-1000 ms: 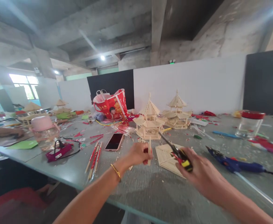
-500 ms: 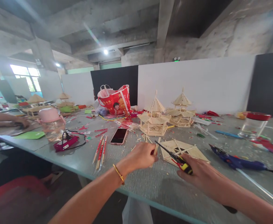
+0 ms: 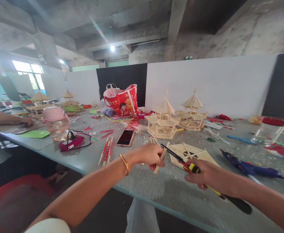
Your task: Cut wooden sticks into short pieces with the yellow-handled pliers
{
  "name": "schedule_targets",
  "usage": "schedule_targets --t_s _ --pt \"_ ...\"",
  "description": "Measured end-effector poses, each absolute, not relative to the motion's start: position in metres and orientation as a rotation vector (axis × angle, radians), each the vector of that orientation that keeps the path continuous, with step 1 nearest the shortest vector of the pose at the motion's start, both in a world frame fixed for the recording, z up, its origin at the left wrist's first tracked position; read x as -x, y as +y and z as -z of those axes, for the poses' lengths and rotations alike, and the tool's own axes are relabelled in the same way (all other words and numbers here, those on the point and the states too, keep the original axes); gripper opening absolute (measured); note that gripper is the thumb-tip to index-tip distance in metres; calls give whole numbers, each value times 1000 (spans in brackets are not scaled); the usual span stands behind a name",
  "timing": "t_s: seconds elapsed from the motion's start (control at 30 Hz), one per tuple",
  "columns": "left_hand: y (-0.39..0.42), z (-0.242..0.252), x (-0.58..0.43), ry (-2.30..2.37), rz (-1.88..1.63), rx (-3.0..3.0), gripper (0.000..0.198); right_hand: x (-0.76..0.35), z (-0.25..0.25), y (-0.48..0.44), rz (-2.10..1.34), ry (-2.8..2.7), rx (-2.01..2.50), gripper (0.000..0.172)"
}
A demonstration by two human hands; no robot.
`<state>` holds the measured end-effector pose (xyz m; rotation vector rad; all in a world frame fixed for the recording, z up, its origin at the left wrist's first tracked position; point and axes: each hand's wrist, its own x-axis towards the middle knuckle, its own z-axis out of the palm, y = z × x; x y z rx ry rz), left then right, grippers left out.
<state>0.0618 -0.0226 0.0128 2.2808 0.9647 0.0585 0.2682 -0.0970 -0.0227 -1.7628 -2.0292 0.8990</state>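
My left hand, with a gold bangle at the wrist, is closed round a few thin wooden sticks held upright at a slant. My right hand grips shears with long dark jaws and yellow and black handles. Their tip meets or lies just beside the upper part of the sticks; I cannot tell whether they touch. Behind the shears a flat hexagonal panel of sticks lies on the table. Beyond it stand a pagoda model and a second pagoda model.
A phone, red-wrapped stick bundles and a purple power strip lie left. A pink-lidded bottle stands behind. On the right are a blue glue gun and red-lidded jar. Another person's arm rests far left.
My left hand has turned, and the sticks show more fully below the fingers. The shears' lower handle swings lower, away from the right palm. The view has shifted slightly.
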Motion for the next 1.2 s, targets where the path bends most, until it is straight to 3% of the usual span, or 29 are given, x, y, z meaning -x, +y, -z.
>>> schedule_targets --t_s 0.33,0.77,0.97,1.2 --pt "-16 -14 -60 947 17 -2390 11 -275 28 -94 -909 -1999 1688 14" --pt "-15 -17 -52 976 42 -2464 12 -248 22 -100 -732 -2023 1779 19" --pt "-8 -10 -57 1064 102 -2461 13 -242 29 -87 -970 -1893 1899 9" --pt "-21 14 -57 1298 -586 -2581 20 -249 27 -81 -1194 -1633 1806 9"
